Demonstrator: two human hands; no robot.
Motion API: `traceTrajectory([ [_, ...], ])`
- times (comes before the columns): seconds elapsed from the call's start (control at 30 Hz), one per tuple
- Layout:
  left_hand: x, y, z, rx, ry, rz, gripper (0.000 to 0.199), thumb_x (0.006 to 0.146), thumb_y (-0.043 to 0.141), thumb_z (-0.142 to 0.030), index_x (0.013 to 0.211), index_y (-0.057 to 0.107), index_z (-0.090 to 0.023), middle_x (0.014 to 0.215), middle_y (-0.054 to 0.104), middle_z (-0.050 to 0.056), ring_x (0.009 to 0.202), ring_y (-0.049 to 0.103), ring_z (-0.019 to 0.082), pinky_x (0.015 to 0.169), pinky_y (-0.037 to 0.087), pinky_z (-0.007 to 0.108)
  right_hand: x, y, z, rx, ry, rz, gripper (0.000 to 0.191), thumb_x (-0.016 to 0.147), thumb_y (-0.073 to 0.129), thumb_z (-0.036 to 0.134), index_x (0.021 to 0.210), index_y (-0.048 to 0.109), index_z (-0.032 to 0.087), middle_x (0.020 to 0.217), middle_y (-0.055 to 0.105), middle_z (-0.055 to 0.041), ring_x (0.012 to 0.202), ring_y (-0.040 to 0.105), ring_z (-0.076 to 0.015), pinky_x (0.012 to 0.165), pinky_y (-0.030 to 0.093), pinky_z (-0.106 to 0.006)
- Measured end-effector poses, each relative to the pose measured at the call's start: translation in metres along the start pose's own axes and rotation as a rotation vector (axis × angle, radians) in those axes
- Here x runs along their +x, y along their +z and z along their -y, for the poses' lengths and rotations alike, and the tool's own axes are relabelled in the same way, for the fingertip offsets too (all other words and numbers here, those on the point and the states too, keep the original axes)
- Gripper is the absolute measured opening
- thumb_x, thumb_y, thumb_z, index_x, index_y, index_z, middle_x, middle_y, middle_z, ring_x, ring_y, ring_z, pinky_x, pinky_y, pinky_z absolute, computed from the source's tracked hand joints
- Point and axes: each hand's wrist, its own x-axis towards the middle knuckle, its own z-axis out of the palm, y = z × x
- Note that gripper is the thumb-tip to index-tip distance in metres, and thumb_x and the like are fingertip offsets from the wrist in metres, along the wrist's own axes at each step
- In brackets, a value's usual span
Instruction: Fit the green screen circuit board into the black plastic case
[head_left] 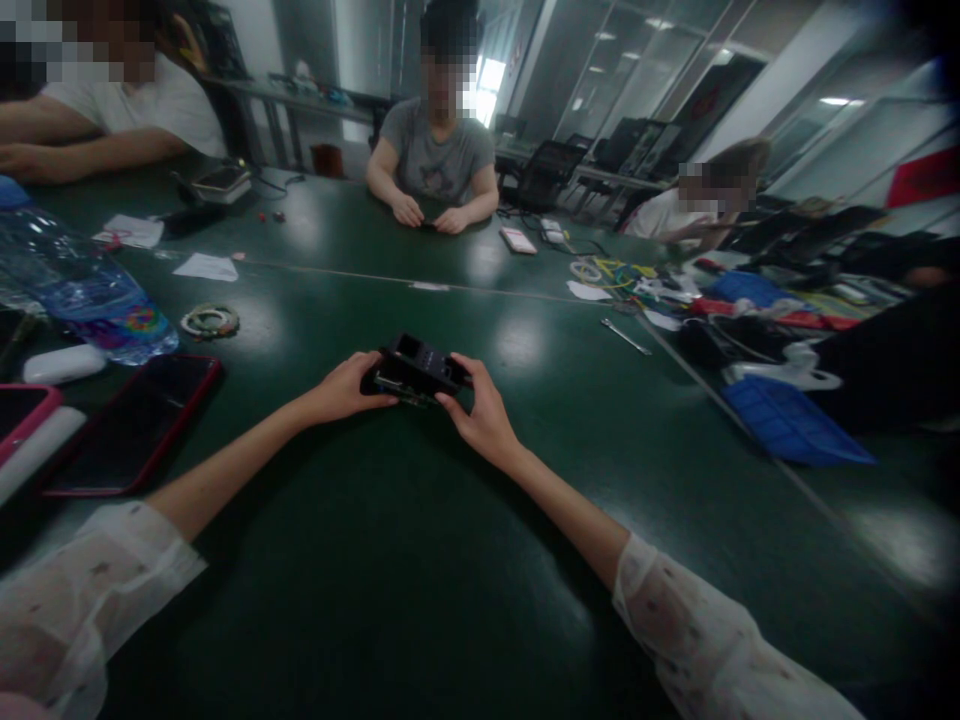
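Between my two hands is a small black boxy device [421, 368] with a square opening on top and what looks like a circuit board along its near side. My left hand [351, 385] grips its left end, thumb along the near edge. At the right end, my right hand [480, 405] has its thumb in front and fingers behind. The device is slightly tilted, at or just over the green tabletop [390, 560]; whether it touches the table I cannot tell. Its exact kind is not clear.
Left are a red-edged phone [139, 425], a water bottle [97, 290], a white case [64, 364] and a bracelet [210, 321]. Right lie a wrench [626, 336], cables [611, 272] and a blue tray [795, 420]. A person [439, 150] sits opposite; others sit left and right.
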Motion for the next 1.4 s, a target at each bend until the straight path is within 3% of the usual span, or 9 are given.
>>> traceTrajectory([
  [0.33,0.0,-0.001,-0.002,0.028,0.02,-0.008,0.073,0.079,0.07,-0.052,0.142,0.044,-0.027,0.132,0.053,0.012,0.119,0.053,0.032,0.098,0.045,0.049,0.0,-0.001,-0.006,-0.083,0.095,-0.241,0.054,0.094,0.054,0.035,0.142,0.029,0.031,0.136,0.045,-0.0118,0.125,0.051,-0.0279,0.103,0.049,-0.051],
  [0.53,-0.001,-0.004,-0.005,0.025,0.03,0.008,0.072,0.08,0.07,-0.052,0.141,0.044,-0.027,0.132,0.054,0.011,0.119,0.052,0.031,0.098,0.045,0.049,0.001,0.001,-0.021,-0.088,0.132,-0.312,0.051,0.092,0.057,0.031,0.138,0.034,0.027,0.133,0.048,-0.012,0.121,0.053,-0.0261,0.104,0.048,-0.05],
  [0.83,0.0,-0.002,-0.004,0.027,0.008,0.014,0.071,0.079,0.07,-0.053,0.141,0.044,-0.029,0.133,0.054,0.011,0.12,0.051,0.032,0.097,0.044,0.051,0.002,0.005,-0.046,-0.113,0.237,-0.218,0.047,0.083,0.062,0.022,0.127,0.044,0.02,0.121,0.054,-0.0131,0.115,0.055,-0.0298,0.102,0.046,-0.057],
  [1.4,-0.001,-0.003,-0.005,0.029,0.014,0.023,0.07,0.081,0.069,-0.053,0.141,0.044,-0.03,0.133,0.054,0.01,0.121,0.051,0.032,0.098,0.044,0.05,0.002,0.002,-0.041,-0.109,0.261,-0.187,0.048,0.084,0.06,0.022,0.129,0.043,0.02,0.124,0.053,-0.0144,0.118,0.054,-0.0304,0.102,0.045,-0.057],
])
